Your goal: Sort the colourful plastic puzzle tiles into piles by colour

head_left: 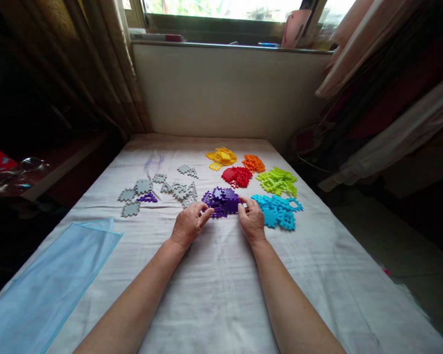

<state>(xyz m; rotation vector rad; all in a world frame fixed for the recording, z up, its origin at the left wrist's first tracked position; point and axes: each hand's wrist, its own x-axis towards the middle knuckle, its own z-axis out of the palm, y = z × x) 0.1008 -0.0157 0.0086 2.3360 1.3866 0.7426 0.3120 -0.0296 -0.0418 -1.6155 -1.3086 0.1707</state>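
Note:
Purple toothed interlocking plastic tiles lie in a heap on the bed sheet, between my two hands. My left hand is at the heap's left front edge, thumb and fingers closed on a small purple piece that the fingertips partly hide. On the opposite side, my right hand has its thumb and fingers closed at the right edge of a purple tile. Blue tiles are piled just beyond the right hand. Grey tiles lie loosely to the left, with a purple triangular piece among others.
Farther back are piles of red, yellow, orange and lime green tiles. A light blue mesh bag lies at the left. Curtains and hanging cloth flank the bed; a wall closes its far end.

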